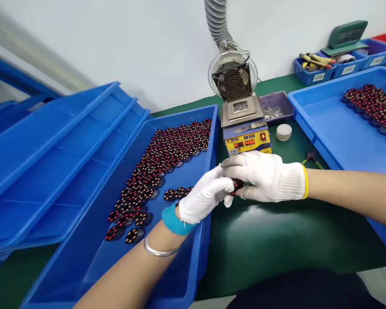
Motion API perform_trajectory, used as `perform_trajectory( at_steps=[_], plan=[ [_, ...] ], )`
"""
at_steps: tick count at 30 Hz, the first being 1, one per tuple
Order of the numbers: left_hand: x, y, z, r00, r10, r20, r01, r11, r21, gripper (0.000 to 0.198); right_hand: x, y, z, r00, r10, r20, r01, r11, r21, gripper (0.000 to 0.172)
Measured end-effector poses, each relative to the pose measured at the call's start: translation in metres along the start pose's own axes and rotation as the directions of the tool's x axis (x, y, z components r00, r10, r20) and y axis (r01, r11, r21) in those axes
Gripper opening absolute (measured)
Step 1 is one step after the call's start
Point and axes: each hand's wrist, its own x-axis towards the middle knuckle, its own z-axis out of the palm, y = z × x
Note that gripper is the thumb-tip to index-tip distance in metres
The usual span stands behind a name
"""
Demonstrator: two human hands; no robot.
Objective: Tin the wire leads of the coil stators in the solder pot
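My left hand (206,194) wears a white glove with a teal cuff, and my right hand (263,177) a white knit glove with a yellow hem. They meet just in front of a yellow solder pot (247,141). Both are closed around a small round black part (237,186) with reddish marks, mostly hidden by the fingers. Many similar round parts (167,156), black with red or copper-coloured dots, stand in rows in the blue tray (197,257) under my left forearm. The pot's display is lit, and a metal-framed bath of shiny metal sits on top.
A fume hose (217,19) with a fan hangs behind the pot. Beside it are a purple bin (287,103), a round white tub (283,132) and green-handled cutters (312,159). At right stands another blue tray (341,128) of parts; stacked blue trays (67,150) lean at left.
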Motion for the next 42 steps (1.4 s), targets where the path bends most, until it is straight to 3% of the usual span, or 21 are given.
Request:
perform_trajectory(
  at_steps=[5,8,10,13,15,18,21,23,25,27,29,33,36,38,42],
  plan=[
    [0.002,-0.006,-0.003,0.997,-0.065,0.035,0.066,0.997,-0.029,0.025,0.003,-0.006,-0.011,0.984,0.125,0.129,-0.093,0.97,-0.226,0.036],
    [0.001,-0.006,-0.002,0.997,-0.082,0.011,0.082,0.995,-0.062,0.026,0.003,-0.008,-0.019,0.969,0.163,0.188,-0.109,0.958,-0.267,0.03],
    [0.001,-0.005,-0.001,0.995,-0.098,-0.017,0.097,0.992,-0.079,0.028,0.003,-0.007,-0.024,0.946,0.248,0.209,-0.192,0.947,-0.258,0.027],
    [0.003,-0.004,0.001,0.994,-0.106,-0.04,0.102,0.991,-0.082,0.03,-0.001,-0.005,-0.027,0.902,0.398,0.168,-0.376,0.914,-0.151,0.045],
    [0.005,-0.006,0.0,0.996,-0.085,-0.013,0.084,0.994,-0.067,0.024,-0.003,-0.005,-0.024,0.903,0.398,0.16,-0.406,0.914,0.018,0.064],
    [0.007,-0.01,-0.001,0.996,-0.057,0.068,0.059,0.998,-0.033,0.015,-0.003,-0.005,-0.018,0.928,0.313,0.204,-0.353,0.913,0.205,0.05],
    [0.003,-0.013,0.0,0.996,0.086,-0.02,-0.085,0.996,0.036,0.027,-0.003,-0.004,-0.013,0.912,0.379,0.156,-0.407,0.884,0.232,0.035],
    [-0.003,-0.015,0.004,0.948,0.299,-0.108,-0.266,0.932,0.245,0.056,-0.003,-0.004,-0.013,0.895,0.435,0.1,-0.445,0.855,0.267,0.034],
    [-0.008,-0.018,0.008,0.868,0.491,-0.072,-0.382,0.755,0.533,0.081,-0.003,-0.004,-0.012,0.884,0.464,0.062,-0.46,0.839,0.291,0.033],
    [-0.012,-0.022,0.012,0.822,0.57,0.004,-0.395,0.564,0.726,0.081,-0.003,-0.004,-0.011,0.872,0.488,0.031,-0.477,0.836,0.271,0.031],
    [-0.013,-0.025,0.014,0.804,0.594,-0.005,-0.347,0.477,0.808,0.069,-0.004,-0.003,-0.008,0.859,0.511,-0.007,-0.496,0.836,0.235,0.031],
    [-0.012,-0.026,0.012,0.796,0.588,-0.143,-0.236,0.519,0.821,0.043,-0.006,0.003,-0.005,0.829,0.549,-0.106,-0.513,0.823,0.246,0.035],
    [-0.012,-0.024,0.008,0.861,0.474,-0.187,-0.162,0.602,0.782,0.02,-0.005,0.007,-0.006,0.806,0.578,-0.127,-0.518,0.793,0.321,0.032],
    [-0.013,-0.021,0.006,0.874,0.42,-0.245,-0.113,0.665,0.739,0.023,-0.004,0.009,-0.008,0.805,0.58,-0.124,-0.511,0.784,0.352,0.03],
    [-0.011,-0.02,0.004,0.792,0.512,-0.333,-0.207,0.738,0.642,0.057,-0.004,0.006,-0.007,0.819,0.569,-0.073,-0.511,0.782,0.357,0.035]
  ],
)
